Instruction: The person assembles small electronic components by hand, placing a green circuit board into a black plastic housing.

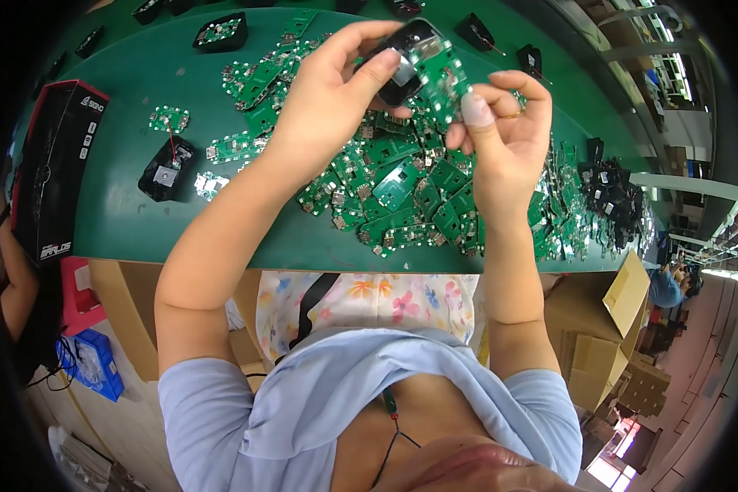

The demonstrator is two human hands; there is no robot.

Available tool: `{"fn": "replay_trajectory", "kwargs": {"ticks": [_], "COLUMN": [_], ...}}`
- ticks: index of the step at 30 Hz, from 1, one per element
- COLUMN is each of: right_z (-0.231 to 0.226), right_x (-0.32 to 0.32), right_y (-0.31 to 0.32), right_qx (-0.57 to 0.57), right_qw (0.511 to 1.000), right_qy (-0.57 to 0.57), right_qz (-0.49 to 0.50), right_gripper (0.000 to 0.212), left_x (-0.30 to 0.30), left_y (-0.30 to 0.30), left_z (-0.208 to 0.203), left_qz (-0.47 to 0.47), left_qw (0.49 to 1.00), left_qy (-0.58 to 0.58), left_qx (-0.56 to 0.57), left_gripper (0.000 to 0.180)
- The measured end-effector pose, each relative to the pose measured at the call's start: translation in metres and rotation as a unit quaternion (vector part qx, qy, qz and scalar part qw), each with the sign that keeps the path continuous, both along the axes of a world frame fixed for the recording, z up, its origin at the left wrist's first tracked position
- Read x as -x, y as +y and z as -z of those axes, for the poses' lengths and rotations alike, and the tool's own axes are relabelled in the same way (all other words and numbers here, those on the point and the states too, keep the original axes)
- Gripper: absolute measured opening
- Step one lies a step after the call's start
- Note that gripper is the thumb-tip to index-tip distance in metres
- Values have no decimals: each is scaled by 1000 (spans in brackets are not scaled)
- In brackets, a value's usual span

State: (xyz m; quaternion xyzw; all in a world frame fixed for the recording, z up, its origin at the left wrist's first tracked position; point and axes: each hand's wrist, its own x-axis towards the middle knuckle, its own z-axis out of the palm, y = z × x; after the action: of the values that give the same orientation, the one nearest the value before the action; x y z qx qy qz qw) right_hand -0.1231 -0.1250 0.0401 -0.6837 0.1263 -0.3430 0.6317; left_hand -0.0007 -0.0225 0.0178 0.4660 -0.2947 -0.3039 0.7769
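The casing (412,38) is black, the circuit board (441,77) green, the lap fabric (422,305) floral

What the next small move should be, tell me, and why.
Probably ease the green board toward the black casing: the right hand holds the board beside the casing, which the left hand grips, and another casing farther off bears its own board.

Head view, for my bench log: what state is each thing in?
Left hand: closed on the held housing.
Right hand: pinching the held board.
Held housing: black, raised, tilted.
Held board: green, raised, blurred.
Loose boards: heaped on the table.
Left-side housing: open, resting on the table.
Small board: outside that housing, joined by red wire.
Right-side black parts: heaped.
Cardboard box at right: flaps open.
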Motion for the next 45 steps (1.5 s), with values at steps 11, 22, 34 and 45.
{"fn": "replay_trajectory", "kwargs": {"ticks": [11,22,34,45], "right_z": [4,-6,-10,-2], "right_x": [-1,-10,-9,-16], "right_y": [-4,-14,-16,-13], "right_qx": [602,437,403,544], "right_qw": [797,893,913,832], "right_qy": [-24,-7,-15,12], "right_qz": [39,111,63,108], "right_gripper": [26,10,10,14], "left_x": [0,10,11,14], "left_y": [3,9,8,6], "left_z": [7,-7,-10,-2], "left_qz": [43,61,41,-35], "left_qw": [993,997,998,997], "left_qy": [-39,28,8,-27], "left_qx": [-99,-50,-46,-62], "left_gripper": [28,38,40,29]}}
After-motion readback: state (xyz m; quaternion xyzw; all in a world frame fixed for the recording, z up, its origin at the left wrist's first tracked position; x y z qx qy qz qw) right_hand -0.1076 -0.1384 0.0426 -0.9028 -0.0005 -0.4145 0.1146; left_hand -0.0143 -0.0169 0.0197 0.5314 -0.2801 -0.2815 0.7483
